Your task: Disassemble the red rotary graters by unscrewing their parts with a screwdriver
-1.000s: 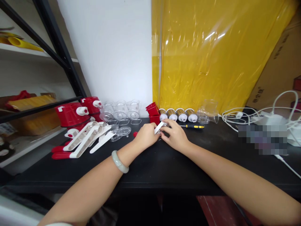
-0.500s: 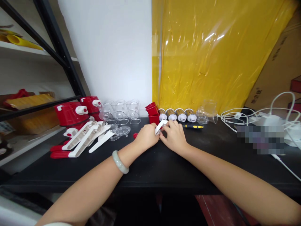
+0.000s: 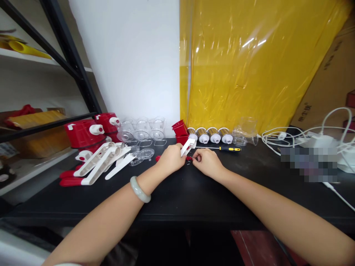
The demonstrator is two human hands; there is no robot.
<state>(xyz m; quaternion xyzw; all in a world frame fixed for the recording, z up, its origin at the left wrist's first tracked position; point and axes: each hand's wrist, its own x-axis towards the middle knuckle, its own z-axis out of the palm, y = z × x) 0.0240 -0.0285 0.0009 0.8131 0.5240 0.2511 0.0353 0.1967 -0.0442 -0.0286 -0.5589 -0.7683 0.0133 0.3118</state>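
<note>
My left hand is wrapped round a white plastic handle, whose hollow end sticks up past the fingers. A bit of red shows on the far left side of that hand; I cannot tell if it belongs to the handle. My right hand rests low by the tabletop, thumb and fingertips pinched together; anything between them is too small to make out. Between the hands lie a small red piece and tiny metal bits that look like screws. Behind the right hand lies a screwdriver with a black and yellow grip.
White handles with red grips, red housings and clear plastic cups stand on the left. Red hoppers and several grater drums line the back. White cables and a power strip lie right on the black table.
My right hand has come away from the white handle and moved down and slightly right to the tabletop. The left hand still holds the handle, now tilted a little differently.
</note>
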